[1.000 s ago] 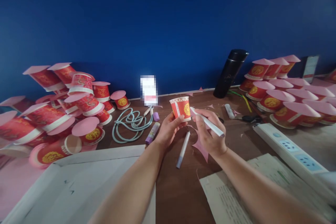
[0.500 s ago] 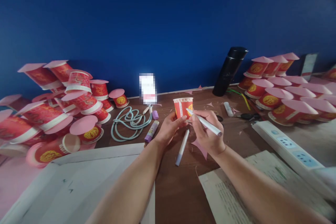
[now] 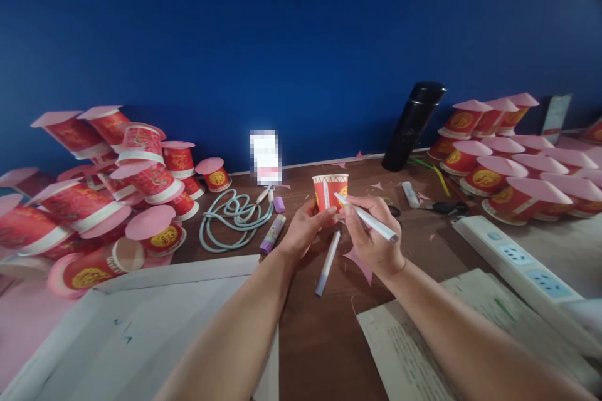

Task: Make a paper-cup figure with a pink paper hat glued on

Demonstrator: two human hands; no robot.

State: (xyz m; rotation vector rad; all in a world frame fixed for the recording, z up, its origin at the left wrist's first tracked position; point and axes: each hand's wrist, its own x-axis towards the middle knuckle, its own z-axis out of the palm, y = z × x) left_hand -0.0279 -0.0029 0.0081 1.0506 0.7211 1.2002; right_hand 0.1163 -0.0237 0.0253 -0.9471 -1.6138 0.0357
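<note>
From the head camera: I hold a red paper cup (image 3: 322,190) in my left hand (image 3: 301,230), thumb and fingers pinching it low, its rim up, above the brown table (image 3: 322,351). My right hand (image 3: 380,253) pinches a white pen (image 3: 375,223), its tip at the cup's front — whether it touches, I cannot tell. A second pen (image 3: 328,263) lies below the cup, beside a pink paper scrap (image 3: 361,268). Pink-topped red cups heap up on my left (image 3: 157,187) and stand close together on my right — a black flask (image 3: 414,128) tilted near the latter, against a blue wall (image 3: 301,62).
</note>
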